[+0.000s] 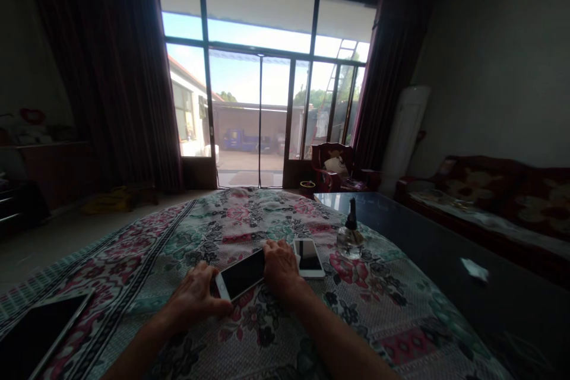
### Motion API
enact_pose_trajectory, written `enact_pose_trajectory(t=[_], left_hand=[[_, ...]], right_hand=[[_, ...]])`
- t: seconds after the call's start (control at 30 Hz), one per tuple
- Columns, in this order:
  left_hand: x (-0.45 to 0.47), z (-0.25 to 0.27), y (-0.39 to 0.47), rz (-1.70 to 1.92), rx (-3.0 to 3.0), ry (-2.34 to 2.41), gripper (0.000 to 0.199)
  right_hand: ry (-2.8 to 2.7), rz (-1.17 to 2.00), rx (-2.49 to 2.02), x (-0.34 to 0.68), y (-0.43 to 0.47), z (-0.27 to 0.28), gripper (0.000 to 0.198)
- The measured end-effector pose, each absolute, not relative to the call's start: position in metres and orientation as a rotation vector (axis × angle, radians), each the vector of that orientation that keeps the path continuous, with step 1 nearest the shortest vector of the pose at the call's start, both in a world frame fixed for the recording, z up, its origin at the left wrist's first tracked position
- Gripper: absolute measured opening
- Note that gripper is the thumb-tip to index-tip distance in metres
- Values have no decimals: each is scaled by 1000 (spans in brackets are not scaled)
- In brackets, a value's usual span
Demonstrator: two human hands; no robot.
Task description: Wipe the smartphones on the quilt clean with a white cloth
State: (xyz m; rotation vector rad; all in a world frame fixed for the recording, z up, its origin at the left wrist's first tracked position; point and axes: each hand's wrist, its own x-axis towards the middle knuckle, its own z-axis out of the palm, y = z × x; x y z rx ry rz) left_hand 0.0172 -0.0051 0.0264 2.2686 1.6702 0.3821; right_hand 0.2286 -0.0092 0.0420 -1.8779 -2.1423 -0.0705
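A: What lies nearest us?

B: The cloth [240,347], flowered in pink, green and black. On its left we see part of a tablet [44,332], dark-screened and cut off at the edge of our view.

A: And our hands?

B: Both hold one phone [243,275], around the middle of the cloth. Our left hand [200,291] pinches its left end, fingers at the far edge, thumb at the near one. Our right hand [281,267] has its fingers curled over the other end; its thumb is hidden from us.

A: How does the phone sit?

B: Aslant, left end nearer us, its dark screen facing up. We cannot tell whether it touches the cloth underneath.

A: What is beside it?

B: Just right of our right hand lies a second phone [309,258], white-framed and face up. Farther right stands a clear bottle [350,242] with a black top. Past the cloth, the worktop [427,249] shows dark and glossy, bearing a crumpled white scrap [474,270].

A: And farther off?

B: On the right, a flower-patterned sofa [494,187], then a wooden chair [332,157]. Behind, dark curtains [116,83] flank glass doors [260,124], and through them we make out a sunlit yard [240,160].
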Motion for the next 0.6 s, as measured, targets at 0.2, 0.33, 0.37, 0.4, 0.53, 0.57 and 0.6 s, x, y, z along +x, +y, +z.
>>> enact_pose_trajectory(t=[0.2, 0.33, 0.37, 0.4, 0.53, 0.57, 0.6], left_hand=[[18, 27, -5, 355, 2294, 1683, 44], [17, 26, -6, 361, 2316, 1652, 42], [17, 26, -6, 372, 2319, 1643, 42], [17, 26, -6, 386, 2323, 1636, 42], [17, 29, -7, 395, 2326, 1641, 42], [17, 30, -8, 381, 2325, 1642, 43], [15, 32, -8, 362, 2327, 1635, 45]], right_hand=[[-2331, -64, -1693, 195, -25, 34, 31], [-2451, -6, -1479, 178, -30, 30, 50], [-2434, 5, -1476, 179, -29, 30, 48], [-2401, 10, -1498, 182, -27, 31, 45], [-2235, -23, -1696, 209, -15, 37, 26], [-2206, -37, -1731, 217, -13, 39, 26], [-2185, -46, -1753, 224, -11, 40, 27]])
